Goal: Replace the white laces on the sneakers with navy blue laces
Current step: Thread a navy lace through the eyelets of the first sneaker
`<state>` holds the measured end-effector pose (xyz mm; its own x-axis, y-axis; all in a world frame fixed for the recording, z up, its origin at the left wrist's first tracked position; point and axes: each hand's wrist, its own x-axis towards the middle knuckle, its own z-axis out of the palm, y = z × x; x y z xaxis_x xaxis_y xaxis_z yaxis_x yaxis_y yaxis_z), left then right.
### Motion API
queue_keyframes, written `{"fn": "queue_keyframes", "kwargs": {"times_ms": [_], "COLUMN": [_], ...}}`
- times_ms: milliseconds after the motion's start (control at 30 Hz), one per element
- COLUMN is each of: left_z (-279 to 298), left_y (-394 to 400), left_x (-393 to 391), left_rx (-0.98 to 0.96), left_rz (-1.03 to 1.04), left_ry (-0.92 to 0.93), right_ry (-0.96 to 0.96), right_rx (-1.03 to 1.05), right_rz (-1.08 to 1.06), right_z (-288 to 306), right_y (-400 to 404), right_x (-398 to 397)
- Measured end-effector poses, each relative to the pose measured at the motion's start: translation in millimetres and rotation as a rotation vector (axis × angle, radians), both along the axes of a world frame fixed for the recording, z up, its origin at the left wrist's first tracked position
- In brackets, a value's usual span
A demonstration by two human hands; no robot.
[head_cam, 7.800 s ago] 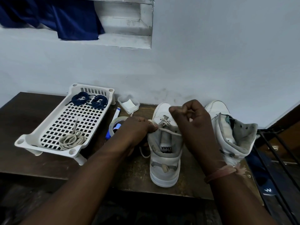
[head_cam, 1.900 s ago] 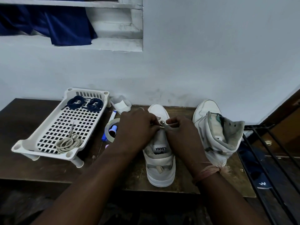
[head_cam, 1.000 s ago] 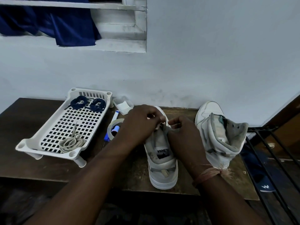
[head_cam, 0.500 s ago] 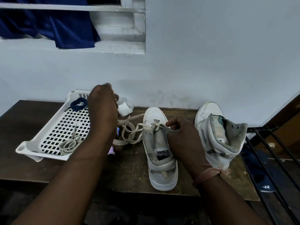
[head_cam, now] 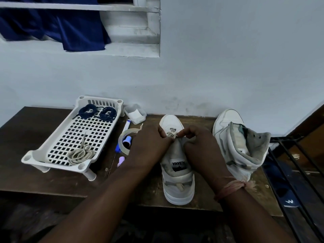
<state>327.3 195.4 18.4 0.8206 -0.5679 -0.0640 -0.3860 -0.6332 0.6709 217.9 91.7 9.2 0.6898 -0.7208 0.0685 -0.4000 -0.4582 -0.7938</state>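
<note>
Both hands met at the centre of the frame, and we had them right over the lacing. The left hand [head_cam: 150, 142] had its fingers curled in, pinching the worn off-white lace [head_cam: 171, 134] where it crossed the lowest eyelets; the right hand [head_cam: 198, 146] mirrored it, fingertips curled and nipping the same lace from the other side, a frayed pinkish thread band [head_cam: 231, 187] tied round its wrist. Under them stood the white high-top sneaker with the grey tongue [head_cam: 177, 172], toe toward the wall, heel toward us, most of its eyelets already bare. We could not tell how much lace ran beneath the left palm.

Just to the right, apart from the hands, sat the second white high-top sneaker [head_cam: 240, 144], its collar slumped open, no lace showing. Left of the hands lay a clear roll of tape [head_cam: 123, 142], with a blue-capped white marker [head_cam: 126, 128] running past it toward the wall, and a small clear plastic tub [head_cam: 135, 114] beyond that. Further left stood the white perforated plastic tray [head_cam: 52, 142] on short legs: two coiled navy blue laces [head_cam: 98, 112] at its far end, a bundled off-white lace [head_cam: 79, 154] at its near end. All of this rested on the dark brown wooden table [head_cam: 35, 174]. In the upper left, a dark blue cloth [head_cam: 70, 27] hung at a window ledge.
</note>
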Motion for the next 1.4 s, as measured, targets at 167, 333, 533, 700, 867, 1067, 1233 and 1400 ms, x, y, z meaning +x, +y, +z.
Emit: {"fn": "queue_keyframes", "kwargs": {"times_ms": [167,333,533,700,867,1067,1233,1400], "left_z": [-12,-17,-15,-13,-15,-15,-10,-6], "left_y": [6,6,5,3,4,4,6,4], "left_x": [25,32,26,27,29,32,30,27], "left_rx": [0.013,0.033,-0.070,-0.140,-0.199,-0.213,-0.184,-0.161], "left_rz": [-0.037,-0.021,-0.014,0.010,0.054,0.071,0.050,0.044], "left_ry": [0.128,0.133,0.173,0.318,0.402,0.457,0.415,0.411], "right_ry": [0.008,0.034,0.272,0.523,0.528,0.120,0.211,0.300], "right_rx": [0.064,0.219,-0.358,-0.673,-0.473,-0.271,-0.554,-0.618], "right_rz": [0.016,-0.005,0.144,0.218,0.310,0.059,0.061,0.163], "right_z": [4,5,7,18,2,-3,-3,-7], "right_y": [-10,-21,2,18,4,-7,-4,-2], "right_x": [-9,-14,-1,1,2,6,5,14]}}
